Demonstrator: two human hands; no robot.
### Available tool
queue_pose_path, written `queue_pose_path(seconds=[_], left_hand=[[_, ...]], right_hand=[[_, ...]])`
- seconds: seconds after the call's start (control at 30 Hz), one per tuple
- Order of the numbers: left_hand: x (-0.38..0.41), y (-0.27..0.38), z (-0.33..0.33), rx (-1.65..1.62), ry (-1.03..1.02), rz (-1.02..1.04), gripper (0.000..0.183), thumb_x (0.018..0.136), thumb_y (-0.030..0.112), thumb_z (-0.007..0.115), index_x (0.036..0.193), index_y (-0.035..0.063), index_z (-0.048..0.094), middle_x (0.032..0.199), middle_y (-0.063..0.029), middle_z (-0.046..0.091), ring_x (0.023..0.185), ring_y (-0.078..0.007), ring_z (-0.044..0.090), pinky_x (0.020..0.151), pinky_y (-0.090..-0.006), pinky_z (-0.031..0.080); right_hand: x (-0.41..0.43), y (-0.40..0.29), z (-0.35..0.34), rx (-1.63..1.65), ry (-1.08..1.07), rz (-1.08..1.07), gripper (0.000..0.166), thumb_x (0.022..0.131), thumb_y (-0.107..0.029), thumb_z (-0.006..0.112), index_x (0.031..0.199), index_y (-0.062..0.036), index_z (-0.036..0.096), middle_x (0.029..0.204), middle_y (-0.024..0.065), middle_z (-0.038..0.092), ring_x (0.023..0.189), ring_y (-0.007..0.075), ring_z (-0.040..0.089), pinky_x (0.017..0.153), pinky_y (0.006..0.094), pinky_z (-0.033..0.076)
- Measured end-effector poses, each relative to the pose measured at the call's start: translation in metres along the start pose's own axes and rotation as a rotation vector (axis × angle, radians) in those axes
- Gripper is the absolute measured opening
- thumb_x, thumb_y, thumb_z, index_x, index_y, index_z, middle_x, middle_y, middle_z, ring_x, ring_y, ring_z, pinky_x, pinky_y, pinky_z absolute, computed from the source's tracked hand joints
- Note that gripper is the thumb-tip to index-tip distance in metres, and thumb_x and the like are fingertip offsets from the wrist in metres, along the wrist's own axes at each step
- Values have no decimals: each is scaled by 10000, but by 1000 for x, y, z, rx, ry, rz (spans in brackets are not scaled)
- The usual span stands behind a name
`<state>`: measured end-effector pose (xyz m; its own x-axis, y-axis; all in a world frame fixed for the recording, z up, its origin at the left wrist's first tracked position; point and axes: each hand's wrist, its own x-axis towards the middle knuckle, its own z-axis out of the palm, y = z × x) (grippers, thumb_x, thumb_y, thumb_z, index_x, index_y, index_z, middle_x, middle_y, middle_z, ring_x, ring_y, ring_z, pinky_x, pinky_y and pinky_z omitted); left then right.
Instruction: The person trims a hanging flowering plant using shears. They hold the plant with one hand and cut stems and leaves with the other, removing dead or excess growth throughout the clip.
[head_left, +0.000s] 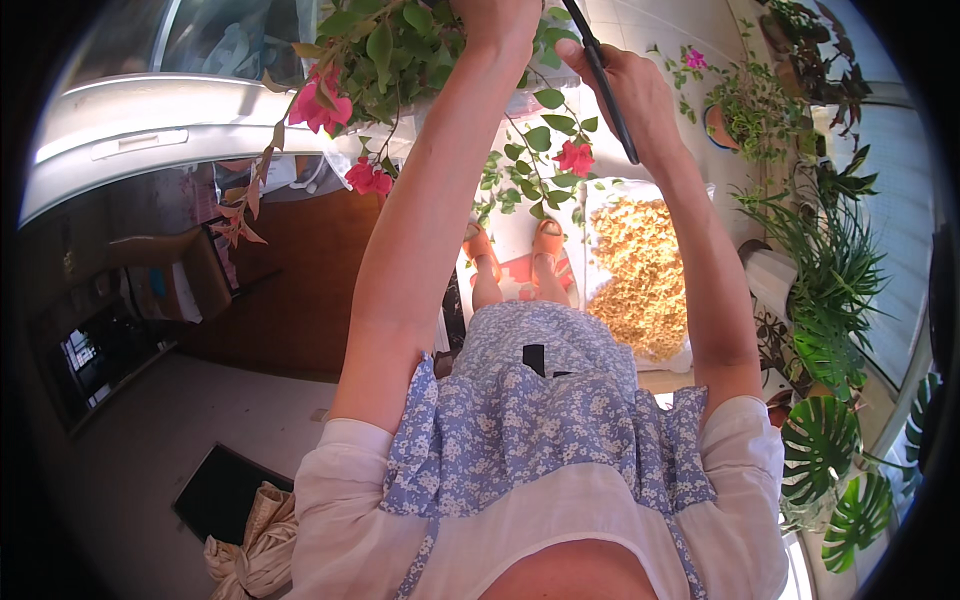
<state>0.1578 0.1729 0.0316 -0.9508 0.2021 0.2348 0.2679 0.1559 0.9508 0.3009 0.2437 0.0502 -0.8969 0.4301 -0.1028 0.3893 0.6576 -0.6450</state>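
My left hand (499, 19) reaches to the top edge among the leaves of a bougainvillea (409, 67) with bright pink bracts; its fingers are cut off by the frame, so what it holds cannot be seen. To its right, my right hand (637, 94) grips a tool with a long black handle (611, 101). The tool's upper end lies outside the picture, and its kind cannot be told. Leafy stems with pink bracts (575, 157) hang between my forearms. Another drooping stem (264, 169) hangs left of my left forearm.
Below my right forearm, yellowish dried pieces lie spread on a white cloth (701, 360) on the floor. Potted plants (750, 124) and monstera leaves (821, 442) line the right side by the windows. A white-framed window ledge (217, 142) runs at the upper left.
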Motion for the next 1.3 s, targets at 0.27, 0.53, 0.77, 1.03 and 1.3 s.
queue_pose_path(seconds=[0.27, 0.53, 0.77, 1.03, 1.3], left_hand=[[-24, 9, -18, -270, -167, -257, 184, 869, 167, 613, 974, 17, 630, 693, -74, 614, 579, -147, 531, 552, -302, 436], [-118, -11, -29, -63, -319, -358, 109, 852, 32, 546, 943, -19, 575, 832, -106, 597, 656, -172, 595, 623, -303, 479], [-105, -63, -13, 7, -175, -266, 553, 790, -23, 515, 1328, 39, 402, 1247, -162, 456, 991, -240, 546, 814, -340, 463], [-56, -81, 0, -291, -242, -435, 563, 726, -91, 455, 1278, 19, 475, 1220, -87, 508, 1128, -190, 473, 959, -287, 353], [-65, -40, -11, -440, -375, -442, 519, 768, -75, 440, 1287, -62, 459, 1213, -98, 529, 1141, -177, 474, 974, -264, 329]], right_hand=[[-12, 14, 3, 192, -89, 59, 728, 820, -709, 449, 793, 3, 602, 519, 45, 466, 511, 183, 501, 523, 325, 409], [-71, 49, 11, 683, -196, 323, 605, 880, -627, 453, 838, -27, 523, 548, -69, 324, 469, 42, 350, 478, 224, 378], [-110, 70, 22, 770, -275, 440, 656, 877, -652, 415, 881, -7, 539, 612, -17, 400, 550, 79, 435, 535, 244, 445], [-129, 69, 26, 990, -301, 515, 532, 940, -561, 373, 832, -56, 500, 583, -82, 285, 492, 37, 300, 526, 230, 408], [-140, 83, 25, 1015, -259, 514, 653, 878, -649, 417, 887, -8, 539, 566, -48, 384, 507, 54, 383, 502, 224, 388]])
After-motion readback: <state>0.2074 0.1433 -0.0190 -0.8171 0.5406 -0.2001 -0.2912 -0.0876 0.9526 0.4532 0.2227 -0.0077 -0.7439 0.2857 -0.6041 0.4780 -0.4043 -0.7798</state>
